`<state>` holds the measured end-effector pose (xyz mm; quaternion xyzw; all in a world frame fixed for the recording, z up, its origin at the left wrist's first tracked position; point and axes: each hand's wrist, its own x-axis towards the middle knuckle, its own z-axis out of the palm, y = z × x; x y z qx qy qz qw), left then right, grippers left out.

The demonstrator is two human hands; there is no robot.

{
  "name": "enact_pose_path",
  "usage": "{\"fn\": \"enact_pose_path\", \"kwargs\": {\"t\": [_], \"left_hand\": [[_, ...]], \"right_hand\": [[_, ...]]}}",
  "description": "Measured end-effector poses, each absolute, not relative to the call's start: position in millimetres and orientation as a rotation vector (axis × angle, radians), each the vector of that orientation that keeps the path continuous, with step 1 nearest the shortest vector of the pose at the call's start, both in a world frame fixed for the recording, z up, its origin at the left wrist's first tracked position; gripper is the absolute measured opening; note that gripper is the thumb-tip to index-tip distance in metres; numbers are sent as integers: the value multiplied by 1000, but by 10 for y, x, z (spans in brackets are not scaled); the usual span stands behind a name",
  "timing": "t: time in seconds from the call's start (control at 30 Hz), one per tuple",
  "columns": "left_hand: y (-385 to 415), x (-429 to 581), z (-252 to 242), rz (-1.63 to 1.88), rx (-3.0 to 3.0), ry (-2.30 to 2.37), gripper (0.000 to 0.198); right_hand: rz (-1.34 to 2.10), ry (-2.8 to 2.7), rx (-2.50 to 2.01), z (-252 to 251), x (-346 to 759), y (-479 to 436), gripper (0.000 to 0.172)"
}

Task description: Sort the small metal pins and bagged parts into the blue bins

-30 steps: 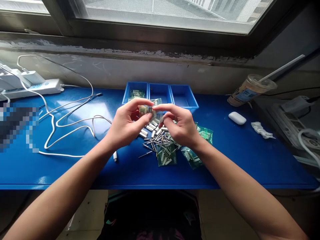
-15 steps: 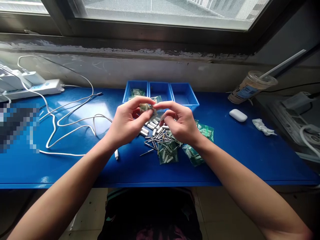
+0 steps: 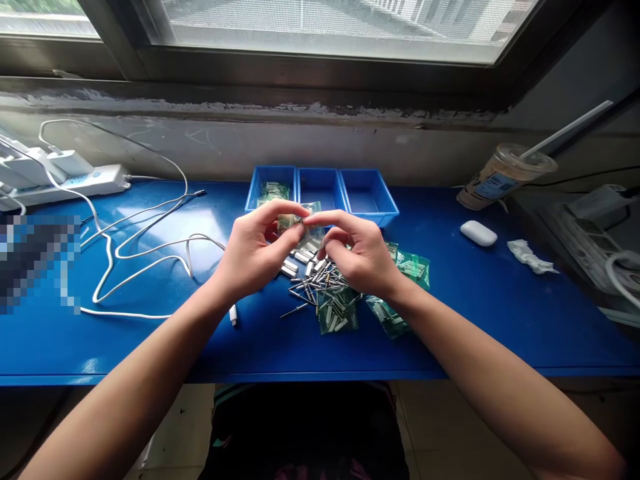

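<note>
A small clear plastic bag (image 3: 313, 235) hangs between my hands above the heap of parts. My left hand (image 3: 255, 252) pinches its upper left between thumb and forefinger. My right hand (image 3: 361, 255) has its forefinger at the bag's top edge, against the left fingertips, while the thumb and curled fingers close on its right side. What is inside the bag is hard to make out. Below lie loose metal pins that look like blind rivets (image 3: 304, 285) and short light-coloured bars (image 3: 289, 268). Greenish plastic bags of parts (image 3: 338, 312) lie nearby, some partly behind my right hand.
Three joined blue bins (image 3: 369, 193) stand at the back, the left one holding bagged parts. White cables (image 3: 125, 313) and a power strip (image 3: 100, 181) lie left. On the right are a drink cup (image 3: 493, 180), a white case (image 3: 479, 233) and a crumpled tissue (image 3: 531, 257).
The bag now hangs flatter and more spread out between my fingers. My hands stay in nearly the same place, and the whole view has shifted slightly.
</note>
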<state>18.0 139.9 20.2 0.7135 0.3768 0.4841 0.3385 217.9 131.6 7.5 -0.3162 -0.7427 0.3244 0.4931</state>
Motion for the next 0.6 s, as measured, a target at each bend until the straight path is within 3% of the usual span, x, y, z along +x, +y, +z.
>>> {"fn": "enact_pose_path", "kwargs": {"t": [0.27, 0.47, 0.6], "left_hand": [[1407, 194, 206, 1325, 1827, 962, 20], [1414, 164, 217, 1410, 1790, 1026, 18], [1419, 145, 188, 1404, 1811, 1022, 18]], "right_hand": [[738, -1848, -795, 4, 2185, 1394, 50], [356, -1932, -1003, 275, 2155, 957, 45], [862, -2453, -1002, -39, 1909, -100, 39]]}}
